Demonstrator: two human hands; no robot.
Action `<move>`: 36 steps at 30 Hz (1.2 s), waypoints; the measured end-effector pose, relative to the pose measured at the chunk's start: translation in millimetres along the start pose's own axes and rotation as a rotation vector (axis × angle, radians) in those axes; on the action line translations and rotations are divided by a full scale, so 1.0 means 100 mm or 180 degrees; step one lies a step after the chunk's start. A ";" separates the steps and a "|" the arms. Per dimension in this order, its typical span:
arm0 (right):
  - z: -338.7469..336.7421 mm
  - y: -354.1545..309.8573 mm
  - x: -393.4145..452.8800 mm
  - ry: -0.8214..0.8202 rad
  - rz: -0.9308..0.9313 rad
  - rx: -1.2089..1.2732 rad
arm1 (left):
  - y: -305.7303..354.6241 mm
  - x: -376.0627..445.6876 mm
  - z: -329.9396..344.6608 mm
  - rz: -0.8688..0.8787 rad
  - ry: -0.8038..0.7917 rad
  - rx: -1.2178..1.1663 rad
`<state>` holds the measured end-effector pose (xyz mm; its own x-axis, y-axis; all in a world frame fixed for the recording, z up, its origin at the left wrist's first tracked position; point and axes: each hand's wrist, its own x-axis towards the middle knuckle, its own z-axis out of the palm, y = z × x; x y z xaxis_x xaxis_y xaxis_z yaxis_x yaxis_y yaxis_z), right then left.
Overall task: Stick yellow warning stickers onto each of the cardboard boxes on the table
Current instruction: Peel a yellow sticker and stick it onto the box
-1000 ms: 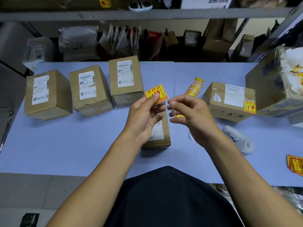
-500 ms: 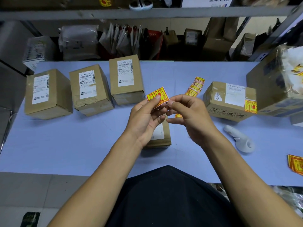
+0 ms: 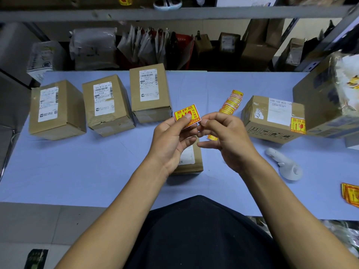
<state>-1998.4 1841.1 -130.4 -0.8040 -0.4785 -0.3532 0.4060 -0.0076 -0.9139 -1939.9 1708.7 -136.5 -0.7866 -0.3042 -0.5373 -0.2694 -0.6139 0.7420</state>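
Note:
My left hand (image 3: pixel 172 138) pinches a yellow warning sticker (image 3: pixel 187 113) with red print, thumb on its face. My right hand (image 3: pixel 227 136) pinches the sticker's right corner with fingertips. Both hands hover above a small cardboard box (image 3: pixel 191 160), mostly hidden behind them. Three cardboard boxes with white labels stand in a row at the left: (image 3: pixel 56 109), (image 3: pixel 106 104), (image 3: pixel 149 92). A fourth box (image 3: pixel 272 117) at the right carries a yellow sticker (image 3: pixel 297 125) on its corner. A strip of yellow stickers (image 3: pixel 231 102) lies on the blue table (image 3: pixel 97 162).
A white handheld device (image 3: pixel 283 166) lies right of my hands. More yellow stickers (image 3: pixel 350 196) sit at the table's right edge. A large wrapped carton (image 3: pixel 330 98) stands far right. Shelves with parcels and bags (image 3: pixel 147 45) run behind the table.
My right hand closed in on the sticker in my left hand and now pinches its right corner. The sticker has dropped slightly lower. The boxes have not moved.

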 end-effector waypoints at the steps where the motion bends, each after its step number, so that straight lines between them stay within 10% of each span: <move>1: 0.00 0.00 0.00 -0.0007 0.0001 -0.0008 | 0.00 0.00 0.00 0.0019 0.0010 0.0032; 26: 0.08 0.04 0.01 0.0092 -0.0610 -0.0443 | -0.01 -0.04 0.05 -0.0177 0.0279 0.0472; 31: 0.08 0.05 0.01 0.0150 -0.0726 -0.0436 | -0.03 -0.04 -0.01 0.1147 0.0231 0.1498; 36: 0.07 0.05 0.02 0.0109 -0.0864 -0.0504 | -0.01 -0.06 -0.04 0.1188 -0.0376 0.1154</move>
<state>-1994.7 1834.0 -134.5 -0.8889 -0.4478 -0.0961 0.1039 0.0072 -0.9946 -1932.6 1708.6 -135.2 -0.9173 -0.3567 -0.1771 -0.1176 -0.1822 0.9762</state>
